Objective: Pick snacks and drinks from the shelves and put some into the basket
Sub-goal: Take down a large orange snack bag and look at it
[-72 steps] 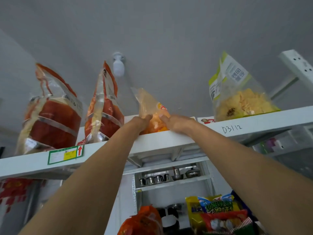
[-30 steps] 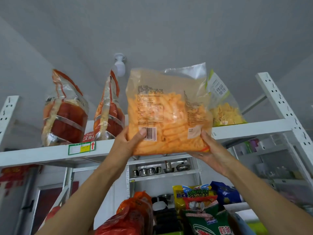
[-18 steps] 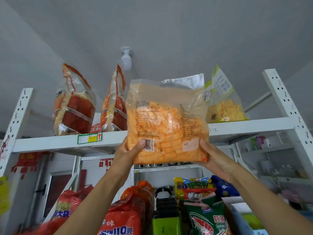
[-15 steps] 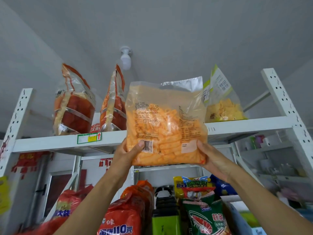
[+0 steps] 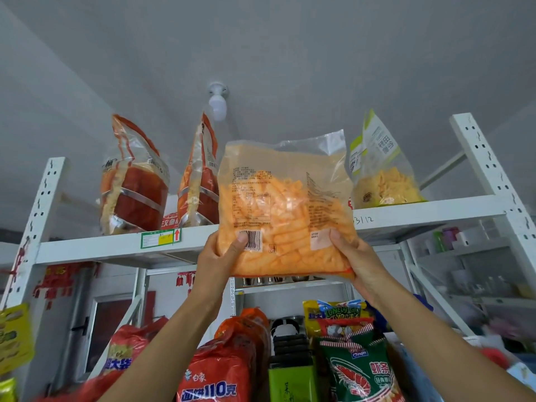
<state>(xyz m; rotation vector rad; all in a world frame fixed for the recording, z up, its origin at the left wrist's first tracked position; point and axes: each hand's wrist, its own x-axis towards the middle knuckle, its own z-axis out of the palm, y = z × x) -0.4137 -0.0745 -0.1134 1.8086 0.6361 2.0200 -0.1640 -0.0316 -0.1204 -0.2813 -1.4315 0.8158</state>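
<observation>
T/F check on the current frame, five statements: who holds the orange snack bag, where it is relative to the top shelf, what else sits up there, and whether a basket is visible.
1. Both hands hold the orange snack bag. True: left hand and right hand each have a grip on a lower corner.
2. The bag rests on the top shelf. False: it is held in the air in front of the shelf.
3. Two red-and-clear bags stand on the shelf to the left. True.
4. The yellow chip bag is in the right hand. False: it stands on the shelf.
5. A basket is visible. False: none shows in this view.
</observation>
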